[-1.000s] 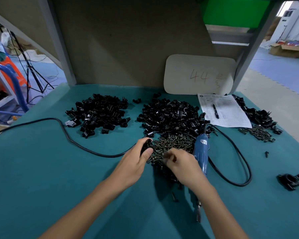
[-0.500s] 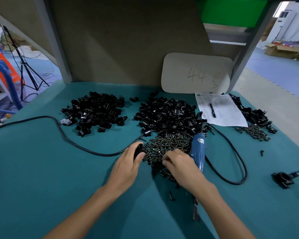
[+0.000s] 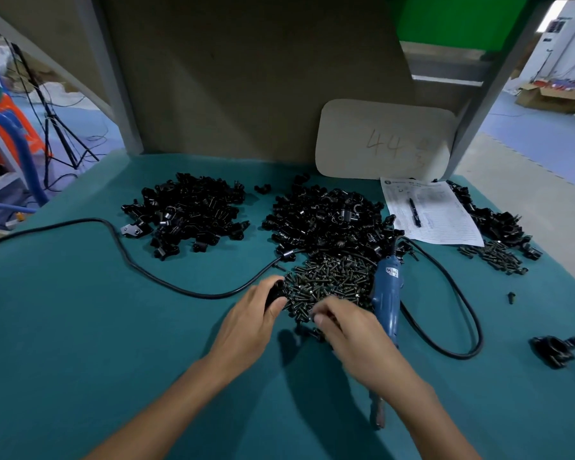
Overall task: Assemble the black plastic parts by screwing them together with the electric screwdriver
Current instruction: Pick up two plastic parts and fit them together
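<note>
The left hand gripped one black plastic part at the near edge of the larger screw heap, likely kept close so a screw could go straight in, while the right hand curled its fingertips into those screws, too blurred to tell whether it had pinched one. The single electric screwdriver lay on the table just beside that hand, within easy reach. Further out sat three heaps of black parts, a second, smaller screw heap, one sheet of paper bearing one pen, and one apparently joined piece set apart at the right, probably finished.
</note>
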